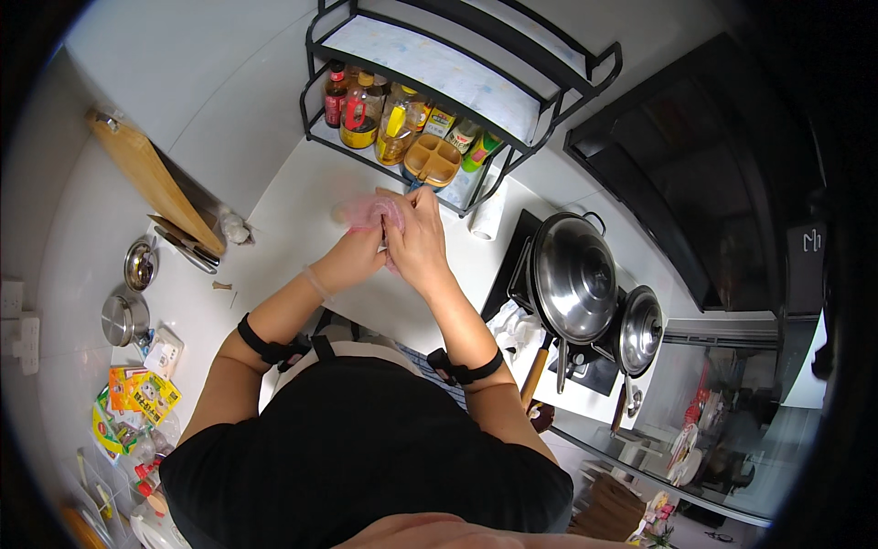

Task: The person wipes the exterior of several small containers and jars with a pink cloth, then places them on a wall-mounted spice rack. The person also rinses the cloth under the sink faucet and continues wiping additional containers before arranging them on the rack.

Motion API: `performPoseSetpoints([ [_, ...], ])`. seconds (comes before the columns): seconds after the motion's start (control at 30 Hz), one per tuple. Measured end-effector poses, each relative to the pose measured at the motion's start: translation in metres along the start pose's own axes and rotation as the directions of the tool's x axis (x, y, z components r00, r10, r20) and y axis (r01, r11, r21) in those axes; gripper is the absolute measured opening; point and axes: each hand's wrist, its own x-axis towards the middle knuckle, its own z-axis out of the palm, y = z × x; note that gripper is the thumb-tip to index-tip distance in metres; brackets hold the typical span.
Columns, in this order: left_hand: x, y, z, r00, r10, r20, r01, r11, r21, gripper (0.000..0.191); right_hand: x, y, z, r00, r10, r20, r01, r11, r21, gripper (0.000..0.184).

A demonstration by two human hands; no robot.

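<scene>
Both my hands meet over the white countertop (302, 182), just in front of the shelf rack. A thin pinkish cloth or plastic film (367, 209), blurred at its left end, is bunched between them. My left hand (353, 257) has its fingers closed on the lower left part of it. My right hand (420, 240) presses against it from the right, fingers bent around its edge. What may lie inside the pink material is hidden. Beyond my hands stands a seasoning box with a brown divided lid (432, 159), on the rack's lower shelf.
A black rack (425, 75) holds sauce and oil bottles (361, 113). Right are a paper roll (488, 213) and a stove with a large lidded wok (575, 278) and a smaller lidded pan (641, 331). Left stand a wooden cutting board (154, 178), knives (185, 247), steel pots (125, 320) and food packets (154, 398).
</scene>
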Motion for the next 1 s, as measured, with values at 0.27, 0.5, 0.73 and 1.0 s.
performPoseSetpoints([
  [0.27,-0.011,0.008,0.023,0.996,0.08,-0.041,-0.083,0.993,-0.079,0.062,0.004,0.011,-0.012,0.99,0.101,-0.095,-0.097,0.994,0.049,0.021],
  [0.5,-0.01,0.001,0.02,0.996,0.071,-0.054,-0.081,0.97,-0.228,0.065,0.015,0.054,0.007,0.947,0.278,-0.158,-0.161,0.842,0.515,0.029],
  [0.73,-0.018,-0.014,0.028,0.965,-0.008,-0.262,-0.03,0.989,-0.143,0.066,0.026,0.059,-0.007,0.81,0.585,0.024,-0.273,0.341,0.899,0.042],
  [1.0,-0.051,-0.008,-0.005,0.949,-0.028,-0.314,-0.094,0.927,-0.364,0.051,0.004,0.004,0.007,0.846,-0.337,0.413,0.311,0.941,0.13,0.058],
])
